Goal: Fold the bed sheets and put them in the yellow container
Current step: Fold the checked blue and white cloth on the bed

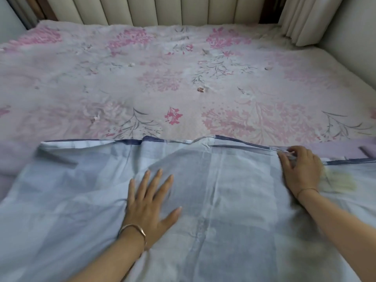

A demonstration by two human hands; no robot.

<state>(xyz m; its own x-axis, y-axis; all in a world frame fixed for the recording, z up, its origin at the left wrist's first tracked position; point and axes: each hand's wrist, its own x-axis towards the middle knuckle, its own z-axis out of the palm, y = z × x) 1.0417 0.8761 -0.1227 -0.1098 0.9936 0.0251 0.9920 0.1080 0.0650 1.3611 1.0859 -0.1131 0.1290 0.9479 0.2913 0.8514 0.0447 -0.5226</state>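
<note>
Bed surface fills the view, a person leaning over its near edge. Nearest: both forearms reach forward over the blue checked sheet (pixel 223 190), which lies spread flat across the near half of the bed. It looks like a single layer or an early fold; cannot tell which.

Left hand (pixel 148 202), with a bracelet (pixel 134 231) at the wrist, lies palm down near the sheet's middle, fingers straight and fanned wide, pressing the cloth and gripping nothing. Right hand (pixel 301 169) is farther out and to the right, fingers curled, pinching the sheet's far hem (pixel 183 141) near its right end.

Key relation: the hem's long axis runs left to right across the view, just beyond both hands. The right hand is already on it; the left sits short of it, on the viewer's side, so the right leads any pull or fold — judged, the hem would come toward the viewer over the pinned middle.

A pale yellowish blur sits under or on the sheet right of the right wrist; too smeared to identify. No yellow container in view.

Beyond the hem: floral bed cover (pixel 162 82), pink and grey print, then a padded headboard (pixel 162 9) and a curtain (pixel 301 21) at far right.
</note>
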